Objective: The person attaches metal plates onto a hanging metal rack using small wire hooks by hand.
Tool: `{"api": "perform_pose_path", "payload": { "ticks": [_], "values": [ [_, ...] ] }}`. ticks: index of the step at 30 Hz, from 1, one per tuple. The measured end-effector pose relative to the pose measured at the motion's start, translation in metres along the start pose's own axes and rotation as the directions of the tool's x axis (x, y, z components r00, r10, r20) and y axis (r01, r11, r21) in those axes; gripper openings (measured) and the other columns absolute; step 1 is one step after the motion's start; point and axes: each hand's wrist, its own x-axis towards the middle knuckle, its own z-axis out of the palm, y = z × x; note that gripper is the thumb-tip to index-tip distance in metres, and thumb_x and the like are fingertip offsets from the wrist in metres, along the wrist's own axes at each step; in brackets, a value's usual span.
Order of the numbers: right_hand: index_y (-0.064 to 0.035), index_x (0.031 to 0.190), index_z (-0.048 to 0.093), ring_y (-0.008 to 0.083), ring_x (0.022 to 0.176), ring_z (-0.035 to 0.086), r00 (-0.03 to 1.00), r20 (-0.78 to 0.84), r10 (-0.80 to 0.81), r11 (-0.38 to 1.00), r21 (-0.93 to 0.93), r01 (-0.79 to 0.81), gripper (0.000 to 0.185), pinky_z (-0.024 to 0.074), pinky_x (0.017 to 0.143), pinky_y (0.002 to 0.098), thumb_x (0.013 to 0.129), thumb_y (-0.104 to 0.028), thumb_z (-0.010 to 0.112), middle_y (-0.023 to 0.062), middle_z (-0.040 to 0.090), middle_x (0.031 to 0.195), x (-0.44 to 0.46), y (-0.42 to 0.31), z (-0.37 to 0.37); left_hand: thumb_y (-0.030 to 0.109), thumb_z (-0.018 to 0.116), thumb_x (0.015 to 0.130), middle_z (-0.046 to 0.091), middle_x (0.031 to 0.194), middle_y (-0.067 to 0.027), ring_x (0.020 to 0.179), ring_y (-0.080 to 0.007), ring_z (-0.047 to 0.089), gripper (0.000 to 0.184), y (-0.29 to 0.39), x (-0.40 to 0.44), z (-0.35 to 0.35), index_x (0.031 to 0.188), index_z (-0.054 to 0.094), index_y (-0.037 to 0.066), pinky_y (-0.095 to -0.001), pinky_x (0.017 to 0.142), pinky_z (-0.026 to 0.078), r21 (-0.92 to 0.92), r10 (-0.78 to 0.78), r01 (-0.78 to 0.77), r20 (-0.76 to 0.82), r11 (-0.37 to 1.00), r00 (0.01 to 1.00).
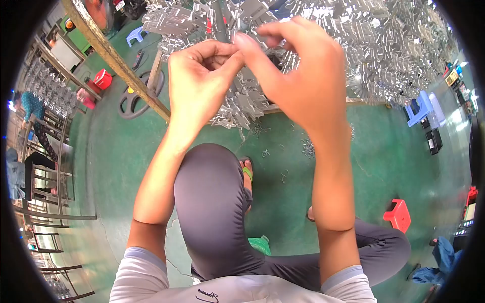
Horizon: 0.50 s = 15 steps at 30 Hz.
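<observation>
My left hand is raised in front of me, its thumb and fingertips pressed together in a pinch. Whatever lies between those fingertips is too small or hidden to make out. My right hand is close beside it, thumb reaching to the left fingertips and the other fingers curled but apart from the thumb. I see nothing held in it. Right behind both hands hang dense clusters of shiny metal pieces, thin and bent.
More hanging metal pieces fill the upper right. A rusty post slants at upper left. Small metal bits lie on the green floor. A red stool and a blue stool stand at right. Another person is at far left.
</observation>
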Motion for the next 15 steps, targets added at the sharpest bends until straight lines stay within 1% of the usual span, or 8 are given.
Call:
{"api": "perform_pose_path", "payload": {
  "ticks": [2,4,5,6,8,10,14,15],
  "values": [
    [0.005,0.081,0.07,0.037,0.074,0.068,0.999,0.031,0.032,0.998,-0.063,-0.03,0.027,0.0536,0.069,0.0444,0.081,-0.022,0.073,0.0222,0.068,0.079,0.024,-0.024,-0.003,0.012,0.081,0.089,0.071,0.069,-0.0019,0.059,-0.0028,0.058,0.018,0.002,0.001,-0.002,0.094,0.078,-0.005,-0.0194,0.052,0.043,0.036,-0.022,0.021,0.025,0.999,0.999],
    [0.0066,0.072,0.068,0.0374,0.067,0.069,0.973,0.152,0.176,0.983,0.013,-0.18,0.029,0.0532,0.064,0.044,0.08,-0.021,0.072,0.025,0.066,0.07,0.033,-0.009,0.005,0.011,0.08,0.089,0.073,0.071,-0.0044,0.061,-0.0047,0.063,0.017,0.004,0.001,0.002,0.094,0.078,-0.005,-0.0202,0.055,0.047,-0.007,0.003,-0.003,0.023,1.0,1.0],
    [0.0067,0.072,0.068,0.0359,0.064,0.068,0.937,0.219,0.273,0.957,0.037,-0.288,0.029,0.0524,0.062,0.0433,0.08,-0.02,0.072,0.0242,0.065,0.067,0.039,-0.015,-0.004,0.011,0.08,0.089,0.074,0.072,-0.0057,0.062,-0.0057,0.065,0.017,0.005,0.001,0.003,0.095,0.078,-0.005,-0.0206,0.056,0.05,-0.026,0.015,-0.015,0.018,1.0,1.0],
    [0.0069,0.071,0.067,0.0344,0.062,0.068,0.886,0.288,0.364,0.918,0.053,-0.394,0.029,0.0516,0.06,0.0427,0.08,-0.02,0.072,0.0234,0.064,0.064,0.047,-0.025,-0.016,0.009,0.079,0.09,0.075,0.077,-0.0072,0.067,-0.0079,0.068,0.016,0.007,0.001,0.002,0.097,0.077,-0.006,-0.0216,0.062,0.052,-0.006,-0.006,0.006,0.04,1.0,0.999],
    [0.0065,0.069,0.067,0.0273,0.053,0.064,0.791,0.337,0.511,0.832,0.036,-0.553,0.028,0.0483,0.054,0.0405,0.079,-0.019,0.073,0.021,0.06,0.056,0.055,-0.03,-0.015,0.005,0.077,0.091,0.077,0.086,-0.0101,0.076,-0.0122,0.072,0.016,0.012,0.002,0.002,0.102,0.076,-0.007,-0.0235,0.073,0.057,0.034,-0.053,0.05,0.086,0.998,0.995],
    [0.0063,0.067,0.067,0.024,0.052,0.062,0.794,0.384,0.472,0.847,0.052,-0.529,0.027,0.0477,0.054,0.0398,0.079,-0.018,0.073,0.0198,0.059,0.055,0.058,-0.027,-0.022,0.004,0.077,0.091,0.077,0.087,-0.0098,0.078,-0.0121,0.072,0.016,0.012,0.003,0.004,0.103,0.076,-0.007,-0.0237,0.074,0.057,0.033,-0.042,0.039,0.086,0.999,0.995],
    [0.0066,0.066,0.067,0.0191,0.05,0.057,0.79,0.422,0.445,0.852,0.072,-0.519,0.026,0.0464,0.053,0.038,0.078,-0.015,0.072,0.0174,0.055,0.052,0.058,-0.018,-0.024,0.005,0.078,0.09,0.077,0.09,-0.0092,0.082,-0.0122,0.073,0.017,0.01,0.005,0.003,0.103,0.077,-0.006,-0.0238,0.077,0.057,0.036,0.008,-0.011,0.072,0.999,0.997],
    [0.0066,0.065,0.066,0.0177,0.05,0.055,0.798,0.406,0.445,0.853,0.078,-0.515,0.026,0.0456,0.052,0.0373,0.079,-0.015,0.072,0.016,0.055,0.051,0.057,-0.016,-0.023,0.006,0.078,0.09,0.077,0.087,-0.0092,0.079,-0.0115,0.073,0.016,0.009,0.006,0.004,0.101,0.077,-0.005,-0.0238,0.073,0.056,0.033,0.028,-0.03,0.056,0.999,0.998]
  ]
}}
